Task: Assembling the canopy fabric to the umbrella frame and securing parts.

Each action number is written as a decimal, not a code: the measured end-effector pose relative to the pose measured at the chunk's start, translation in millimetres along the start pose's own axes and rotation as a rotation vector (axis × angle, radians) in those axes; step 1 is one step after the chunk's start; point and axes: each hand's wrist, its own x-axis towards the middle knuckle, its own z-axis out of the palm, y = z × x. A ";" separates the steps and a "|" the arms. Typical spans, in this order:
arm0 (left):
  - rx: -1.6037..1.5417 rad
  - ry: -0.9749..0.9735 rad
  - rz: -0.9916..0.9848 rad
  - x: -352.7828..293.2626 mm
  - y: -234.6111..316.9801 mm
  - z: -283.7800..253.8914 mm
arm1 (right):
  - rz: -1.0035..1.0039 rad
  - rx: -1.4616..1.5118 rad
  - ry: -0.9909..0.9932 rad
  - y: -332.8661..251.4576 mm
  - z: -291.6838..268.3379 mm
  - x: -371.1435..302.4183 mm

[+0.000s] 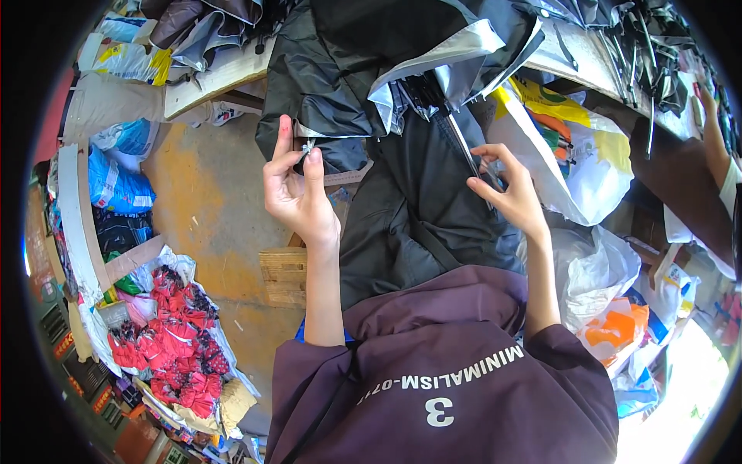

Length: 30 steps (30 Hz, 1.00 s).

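Observation:
A black umbrella canopy (340, 69) with a silvery lining lies bunched over the table's front edge and my lap. My left hand (301, 193) is at its left lower edge, thumb and fingers pinching a small silvery piece (308, 147) whose exact kind is too small to make out. From under the canopy the metal umbrella shaft (462, 143) slants down to the right across my dark trousers. Beside that shaft is my right hand (514, 193), thumb and forefinger curved but apart; I see nothing gripped between them. Dark folded ribs (421, 93) show at the shaft's upper end.
More umbrellas (638, 54) lie on the white tabletop (224, 83). A white and yellow bag (576, 162) hangs at right. Red cloth bundles (182, 340) fill a box at lower left, and a wooden block (282, 277) stands near my left forearm. Another person's arm (715, 139) shows far right.

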 end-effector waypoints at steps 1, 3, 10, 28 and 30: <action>-0.014 0.009 -0.011 0.5 0.6 -0.2 | 0.033 0.022 0.006 2.7 2.6 -2.1; -0.005 0.004 -0.002 0.0 -0.6 -1.2 | 0.044 0.007 0.016 6.2 6.8 -4.5; 0.070 -0.016 0.084 3.6 -1.8 -4.2 | 0.102 0.010 0.060 2.5 5.8 -9.2; 0.716 -0.464 0.629 -34.8 20.1 26.3 | 0.111 0.150 0.009 -62.3 0.6 -16.6; 0.787 -0.536 0.539 -36.7 7.2 30.5 | 0.118 0.156 0.006 -62.6 0.2 -17.4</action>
